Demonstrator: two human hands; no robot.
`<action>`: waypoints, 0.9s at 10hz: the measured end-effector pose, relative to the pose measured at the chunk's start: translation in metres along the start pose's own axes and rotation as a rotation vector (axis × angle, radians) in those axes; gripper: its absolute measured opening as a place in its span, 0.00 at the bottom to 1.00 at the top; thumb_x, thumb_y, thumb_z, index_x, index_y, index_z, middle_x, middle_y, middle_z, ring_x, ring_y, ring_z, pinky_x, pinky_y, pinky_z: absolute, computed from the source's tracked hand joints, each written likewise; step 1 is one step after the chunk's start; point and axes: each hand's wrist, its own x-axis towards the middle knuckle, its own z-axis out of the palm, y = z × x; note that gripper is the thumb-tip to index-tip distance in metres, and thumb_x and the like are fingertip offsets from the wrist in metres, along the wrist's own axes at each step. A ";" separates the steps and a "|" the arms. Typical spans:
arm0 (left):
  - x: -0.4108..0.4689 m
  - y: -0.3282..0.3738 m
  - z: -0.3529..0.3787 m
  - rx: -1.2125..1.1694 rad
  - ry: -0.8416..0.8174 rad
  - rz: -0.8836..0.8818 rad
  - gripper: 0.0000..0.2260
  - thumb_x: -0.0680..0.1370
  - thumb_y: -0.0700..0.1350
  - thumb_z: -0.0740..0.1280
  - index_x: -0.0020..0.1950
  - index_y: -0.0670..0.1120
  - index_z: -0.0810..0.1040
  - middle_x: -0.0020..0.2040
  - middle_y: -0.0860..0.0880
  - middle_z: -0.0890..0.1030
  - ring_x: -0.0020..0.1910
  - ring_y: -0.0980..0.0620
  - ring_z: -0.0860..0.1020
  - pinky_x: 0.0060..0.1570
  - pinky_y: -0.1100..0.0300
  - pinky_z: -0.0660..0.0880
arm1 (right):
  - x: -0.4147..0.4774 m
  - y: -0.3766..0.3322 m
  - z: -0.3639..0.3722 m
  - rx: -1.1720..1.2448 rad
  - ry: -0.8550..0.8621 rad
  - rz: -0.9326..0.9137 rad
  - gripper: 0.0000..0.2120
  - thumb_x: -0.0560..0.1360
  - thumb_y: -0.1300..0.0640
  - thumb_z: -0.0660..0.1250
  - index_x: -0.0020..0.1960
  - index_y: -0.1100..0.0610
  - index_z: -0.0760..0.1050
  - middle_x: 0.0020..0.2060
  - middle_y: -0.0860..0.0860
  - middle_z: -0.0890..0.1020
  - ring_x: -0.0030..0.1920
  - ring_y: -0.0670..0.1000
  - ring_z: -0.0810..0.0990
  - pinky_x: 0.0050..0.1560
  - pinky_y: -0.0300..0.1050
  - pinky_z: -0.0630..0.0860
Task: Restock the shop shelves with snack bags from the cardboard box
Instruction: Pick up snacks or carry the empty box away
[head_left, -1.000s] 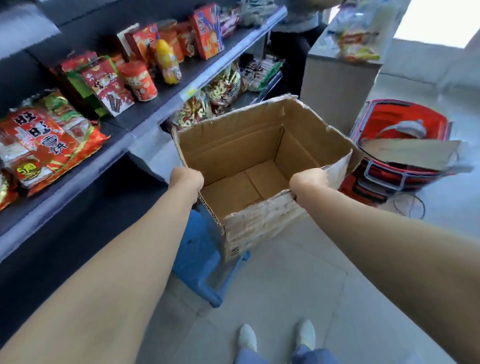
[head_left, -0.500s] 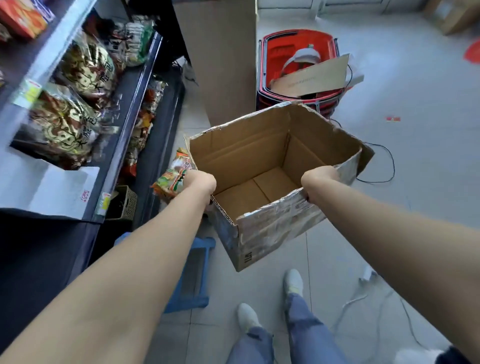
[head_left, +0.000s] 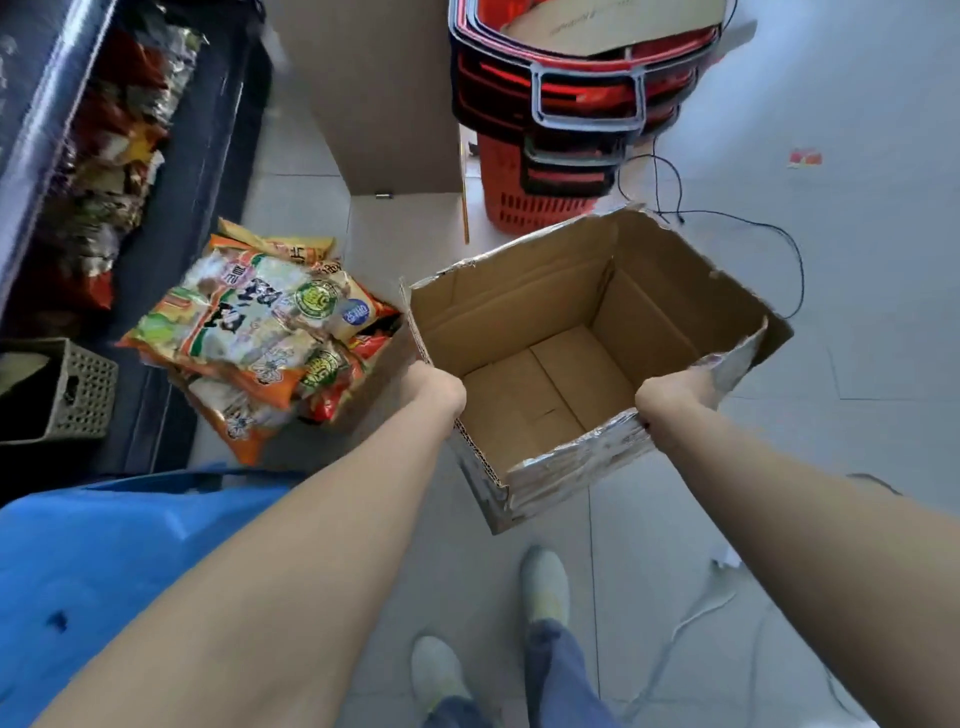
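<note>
The box (head_left: 582, 358) hung above the floor (head_left: 831, 364), empty, one hand at each near corner: left hand (head_left: 434, 387) and right hand (head_left: 675, 392), fingers clamped on its rim. Several snack bags (head_left: 260, 332) lay heaped left of it. Stacked red baskets (head_left: 566, 114) held cardboard. Shelf (head_left: 104, 156) goods were blurred.

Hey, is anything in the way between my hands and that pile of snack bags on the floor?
The empty cardboard box itself: left hand and right hand both grip its rim. The snack bags lie just left of it, otherwise unobstructed.
</note>
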 end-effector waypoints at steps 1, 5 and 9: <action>0.049 -0.013 0.048 -0.074 0.055 -0.031 0.13 0.78 0.35 0.58 0.62 0.40 0.71 0.59 0.43 0.75 0.55 0.42 0.74 0.51 0.57 0.72 | 0.030 0.009 0.024 0.129 -0.087 0.027 0.24 0.76 0.61 0.63 0.70 0.56 0.63 0.62 0.51 0.72 0.34 0.43 0.63 0.22 0.28 0.63; 0.064 -0.004 0.097 -0.296 -0.224 -0.099 0.12 0.77 0.40 0.65 0.59 0.39 0.70 0.65 0.34 0.73 0.64 0.35 0.73 0.62 0.43 0.73 | 0.036 0.005 0.051 0.119 -0.022 -0.134 0.24 0.78 0.66 0.56 0.74 0.60 0.59 0.67 0.59 0.71 0.63 0.59 0.74 0.62 0.50 0.73; 0.035 0.028 -0.117 -0.464 0.132 -0.004 0.13 0.77 0.42 0.66 0.59 0.39 0.75 0.54 0.41 0.78 0.55 0.41 0.77 0.52 0.58 0.74 | -0.103 -0.166 0.033 -0.125 -0.313 -0.658 0.22 0.78 0.58 0.61 0.71 0.59 0.65 0.64 0.56 0.75 0.62 0.56 0.75 0.59 0.46 0.70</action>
